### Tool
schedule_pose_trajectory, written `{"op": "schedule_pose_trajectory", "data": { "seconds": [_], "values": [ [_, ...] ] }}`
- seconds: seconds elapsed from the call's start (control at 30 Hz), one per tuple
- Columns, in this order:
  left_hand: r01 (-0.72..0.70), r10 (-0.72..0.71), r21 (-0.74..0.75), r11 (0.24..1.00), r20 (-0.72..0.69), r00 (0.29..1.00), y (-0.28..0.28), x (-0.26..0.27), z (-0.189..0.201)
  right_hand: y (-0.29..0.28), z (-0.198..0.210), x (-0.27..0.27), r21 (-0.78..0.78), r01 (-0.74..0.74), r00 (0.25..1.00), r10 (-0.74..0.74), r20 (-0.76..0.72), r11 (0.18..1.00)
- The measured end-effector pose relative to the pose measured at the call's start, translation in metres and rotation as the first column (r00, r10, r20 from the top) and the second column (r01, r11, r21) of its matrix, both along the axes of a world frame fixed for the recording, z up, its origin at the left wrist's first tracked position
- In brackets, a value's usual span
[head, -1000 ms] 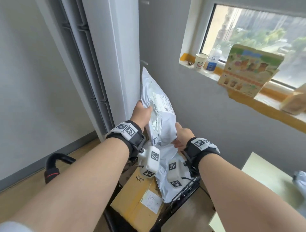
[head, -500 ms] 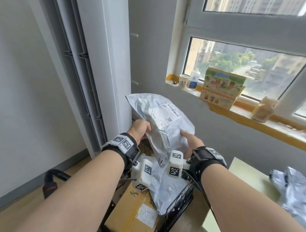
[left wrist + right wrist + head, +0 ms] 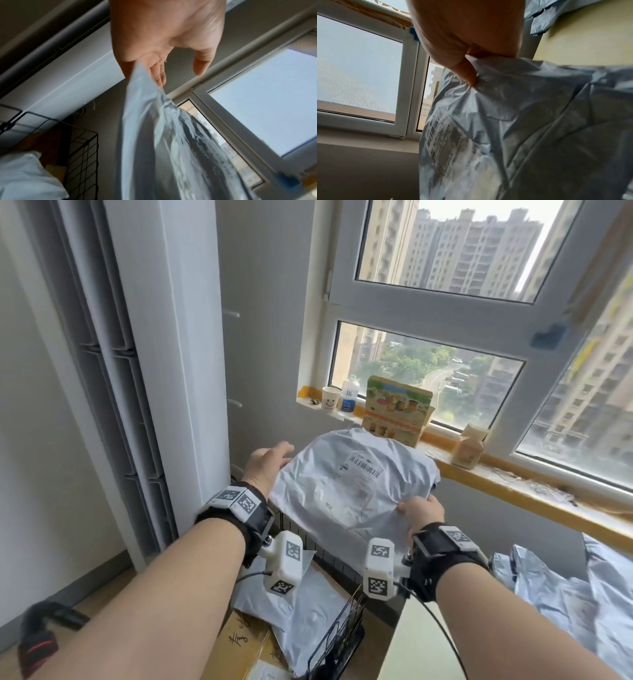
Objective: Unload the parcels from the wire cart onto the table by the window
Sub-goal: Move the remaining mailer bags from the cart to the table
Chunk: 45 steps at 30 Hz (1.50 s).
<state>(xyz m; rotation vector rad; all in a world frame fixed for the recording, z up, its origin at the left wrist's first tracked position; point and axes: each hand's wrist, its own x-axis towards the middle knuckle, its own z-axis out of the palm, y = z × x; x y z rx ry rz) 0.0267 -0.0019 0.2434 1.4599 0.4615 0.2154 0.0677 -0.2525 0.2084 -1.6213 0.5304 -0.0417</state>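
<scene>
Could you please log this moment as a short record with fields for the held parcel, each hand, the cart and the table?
held parcel: grey mailer bag, label up, lifted above the cart
left hand: open, fingers straight beside the bag's edge
right hand: pinches the bag's near corner
wire cart: holds another grey bag and a cardboard box
table: grey bags already on it

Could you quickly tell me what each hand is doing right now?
Left hand: open, fingers straight beside the grey parcel.
Right hand: pinching the parcel's edge.

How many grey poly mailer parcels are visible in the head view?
At least 3: one held mailer pinched by the right hand; one mailer in the wire cart; a mailer pile on the table, which may hold several.
</scene>
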Motion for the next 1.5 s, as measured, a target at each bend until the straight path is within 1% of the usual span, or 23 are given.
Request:
{"op": "schedule_pose_trajectory", "data": {
  "seconds": [0.03, 0.1, 0.17, 0.23, 0.37, 0.47, 0.53, 0.63, 0.77, 0.83, 0.93, 1.0, 1.1, 1.17, 1.27, 1.5],
  "values": [
    [0.007, -0.006, 0.033, 0.999, -0.018, 1.0, -0.004, 0.003, -0.001, -0.007, 0.0, 0.001, -0.019, 0.003, 1.0, -0.002, 0.03, 1.0],
    [0.066, -0.057, 0.148, 0.987, -0.066, 0.996, -0.019, 0.01, -0.002, -0.023, 0.003, -0.001, -0.04, -0.008, 0.997, 0.011, 0.079, 0.999],
    [0.161, -0.135, 0.273, 0.948, -0.114, 0.984, -0.041, 0.016, -0.001, -0.04, 0.008, -0.005, -0.054, -0.039, 0.993, 0.045, 0.112, 0.998],
    [0.226, -0.184, 0.33, 0.917, -0.152, 0.971, -0.067, 0.023, 0.001, -0.061, 0.015, -0.011, -0.069, -0.067, 0.986, 0.076, 0.147, 0.995],
    [0.314, -0.265, 0.325, 0.892, -0.185, 0.946, -0.125, 0.032, 0.005, -0.11, 0.027, -0.022, -0.089, -0.06, 0.985, 0.073, 0.154, 0.994],
    [0.35, -0.3, 0.338, 0.874, -0.192, 0.934, -0.167, 0.034, 0.008, -0.147, 0.031, -0.032, -0.07, -0.021, 0.987, 0.032, 0.16, 0.997],
    [0.404, -0.354, 0.339, 0.85, -0.201, 0.914, -0.2, 0.034, 0.009, -0.178, 0.035, -0.042, -0.063, 0.022, 0.986, -0.011, 0.166, 0.998],
    [0.44, -0.41, 0.337, 0.832, -0.16, 0.898, -0.247, 0.034, 0.01, -0.221, 0.041, -0.056, -0.056, 0.073, 0.985, -0.063, 0.158, 0.996],
    [0.45, -0.457, 0.399, 0.799, -0.085, 0.886, -0.307, 0.029, 0.012, -0.276, 0.044, -0.073, -0.072, 0.136, 0.978, -0.122, 0.172, 0.988],
    [0.462, -0.485, 0.412, 0.785, -0.056, 0.873, -0.337, 0.026, 0.011, -0.304, 0.045, -0.083, -0.08, 0.186, 0.965, -0.167, 0.203, 0.979],
    [0.543, -0.578, 0.434, 0.719, -0.063, 0.814, -0.384, 0.021, 0.007, -0.346, 0.044, -0.1, -0.112, 0.264, 0.944, -0.233, 0.232, 0.958],
    [0.585, -0.625, 0.455, 0.672, -0.075, 0.777, -0.414, 0.018, 0.002, -0.374, 0.041, -0.108, -0.166, 0.309, 0.935, -0.267, 0.236, 0.937],
    [0.626, -0.672, 0.452, 0.636, -0.075, 0.737, -0.456, 0.016, -0.006, -0.411, 0.033, -0.115, -0.267, 0.355, 0.926, -0.299, 0.23, 0.896],
    [0.646, -0.685, 0.44, 0.624, -0.089, 0.723, -0.479, 0.016, -0.011, -0.432, 0.028, -0.118, -0.306, 0.37, 0.925, -0.315, 0.214, 0.877],
    [0.651, -0.686, 0.441, 0.618, -0.1, 0.72, -0.504, 0.019, -0.02, -0.457, 0.021, -0.117, -0.345, 0.363, 0.931, -0.32, 0.178, 0.865],
    [0.641, -0.654, 0.463, 0.612, -0.159, 0.74, -0.531, 0.028, -0.037, -0.487, -0.003, -0.101, -0.385, 0.327, 0.945, -0.297, 0.137, 0.863]
  ]
}}
